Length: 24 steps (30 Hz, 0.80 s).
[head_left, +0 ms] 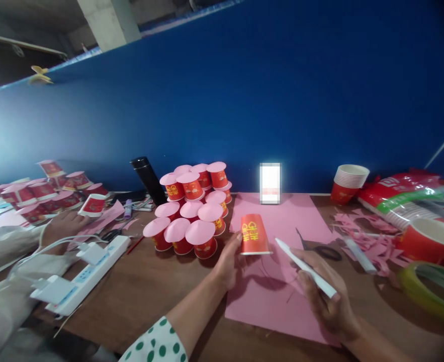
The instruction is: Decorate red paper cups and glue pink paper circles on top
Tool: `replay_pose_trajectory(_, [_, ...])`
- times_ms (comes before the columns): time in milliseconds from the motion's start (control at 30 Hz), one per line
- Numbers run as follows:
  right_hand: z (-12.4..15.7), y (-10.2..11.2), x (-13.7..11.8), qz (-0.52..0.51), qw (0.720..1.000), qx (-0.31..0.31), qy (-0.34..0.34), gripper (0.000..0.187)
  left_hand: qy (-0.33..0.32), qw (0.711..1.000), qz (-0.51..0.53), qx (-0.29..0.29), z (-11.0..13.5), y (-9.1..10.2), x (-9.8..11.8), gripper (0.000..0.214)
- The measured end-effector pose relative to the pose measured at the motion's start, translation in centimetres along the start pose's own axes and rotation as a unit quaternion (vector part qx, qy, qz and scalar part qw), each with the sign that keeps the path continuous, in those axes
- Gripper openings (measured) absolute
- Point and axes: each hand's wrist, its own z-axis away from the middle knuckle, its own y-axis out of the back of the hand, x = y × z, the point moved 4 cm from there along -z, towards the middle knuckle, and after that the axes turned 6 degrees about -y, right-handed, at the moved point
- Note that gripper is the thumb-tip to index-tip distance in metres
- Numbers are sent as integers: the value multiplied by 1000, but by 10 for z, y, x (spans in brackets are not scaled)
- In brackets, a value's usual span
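Observation:
My left hand (230,261) is closed around the side of a red paper cup (255,234) with gold characters, held upside down above the pink paper (252,306). In my right hand (323,296) is a white pen (308,269), its tip pointing toward the cup but apart from it. Thin curved lines show on the pink sheet below. Black-handled scissors (325,251) lie just beyond my right hand. Left of the cup, several upturned red cups (205,250) topped with pink paper discs (200,232) stand in stacked layers.
A white power strip (89,276) with plugged chargers lies at left, near another person's hand (59,229) beside more cups. A black flask (148,180) leans there. At right are stacked cups (350,178), pink scraps (380,236), a glue stick (359,255) and yellow tape (414,291).

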Motion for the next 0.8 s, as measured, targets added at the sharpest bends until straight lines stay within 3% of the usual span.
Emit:
replay_pose_trajectory(100, [1, 1, 1, -3, 1000, 2, -11, 32, 85, 991, 99, -38, 2, -2, 0, 44])
replay_pose_trajectory(200, [0, 1, 1, -2, 1000, 6, -20, 32, 129, 975, 162, -77, 3, -3, 3, 51])
replay_pose_trajectory(400, [-2, 1, 1, -3, 1000, 3, -8, 31, 135, 959, 226, -103, 4, -2, 6, 57])
replay_pose_trajectory(800, [-4, -1, -1, -10, 1000, -10, -8, 34, 152, 960, 193, -134, 7, -3, 7, 52])
